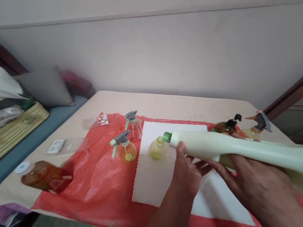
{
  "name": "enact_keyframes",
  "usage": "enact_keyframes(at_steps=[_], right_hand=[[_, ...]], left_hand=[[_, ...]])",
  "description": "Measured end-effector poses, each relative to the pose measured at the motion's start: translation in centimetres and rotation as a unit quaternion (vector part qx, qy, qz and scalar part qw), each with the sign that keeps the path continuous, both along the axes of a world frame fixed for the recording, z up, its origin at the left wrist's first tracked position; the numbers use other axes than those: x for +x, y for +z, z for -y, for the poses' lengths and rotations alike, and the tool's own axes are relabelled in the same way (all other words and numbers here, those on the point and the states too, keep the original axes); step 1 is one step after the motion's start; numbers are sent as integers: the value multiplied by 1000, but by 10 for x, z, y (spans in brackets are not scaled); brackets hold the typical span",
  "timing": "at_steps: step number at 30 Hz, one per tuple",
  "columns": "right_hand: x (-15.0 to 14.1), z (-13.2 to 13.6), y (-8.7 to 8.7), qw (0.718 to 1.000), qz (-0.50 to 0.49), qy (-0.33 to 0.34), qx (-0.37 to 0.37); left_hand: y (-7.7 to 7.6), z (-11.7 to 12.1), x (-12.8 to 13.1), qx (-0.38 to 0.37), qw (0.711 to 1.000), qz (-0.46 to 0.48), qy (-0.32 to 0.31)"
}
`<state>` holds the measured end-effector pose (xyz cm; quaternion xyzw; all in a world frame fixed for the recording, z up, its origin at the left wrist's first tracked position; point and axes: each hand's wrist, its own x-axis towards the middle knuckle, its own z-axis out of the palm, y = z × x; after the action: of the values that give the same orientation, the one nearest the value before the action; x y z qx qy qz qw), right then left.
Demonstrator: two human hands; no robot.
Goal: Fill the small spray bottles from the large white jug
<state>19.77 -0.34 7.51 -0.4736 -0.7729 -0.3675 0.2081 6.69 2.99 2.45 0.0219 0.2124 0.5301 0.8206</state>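
A long pale green bottle (252, 154) with a green nozzle lies tilted across the right of the view, nozzle over a small open yellow bottle (158, 149). My right hand (258, 184) is wrapped around the big bottle's body. My left hand (186, 170) is closed on its neck just behind the nozzle. Both are above a white cloth (156, 175) on a red plastic sheet (93, 182).
Two small spray bottles (125, 147) (134, 126) stand left of the yellow bottle. An amber bottle (43, 175) lies at the table's left edge. More spray bottles (230, 125) sit behind the big bottle. A bed with a tray (5, 133) is at left.
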Motion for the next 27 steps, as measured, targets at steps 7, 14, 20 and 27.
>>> enact_keyframes(at_steps=[7,14,20,27], right_hand=[[0,0,-1,1000,3,-7,-6],[1,0,0,1000,8,-6,-3],[1,1,-1,1000,5,-9,-4],[0,1,0,1000,-13,3,-17]], left_hand=[[1,0,-1,5,1000,2,-6],[2,-1,-1,2,1000,0,-2],[-1,0,0,11,1000,-3,-1],[-1,1,2,10,1000,-14,1]])
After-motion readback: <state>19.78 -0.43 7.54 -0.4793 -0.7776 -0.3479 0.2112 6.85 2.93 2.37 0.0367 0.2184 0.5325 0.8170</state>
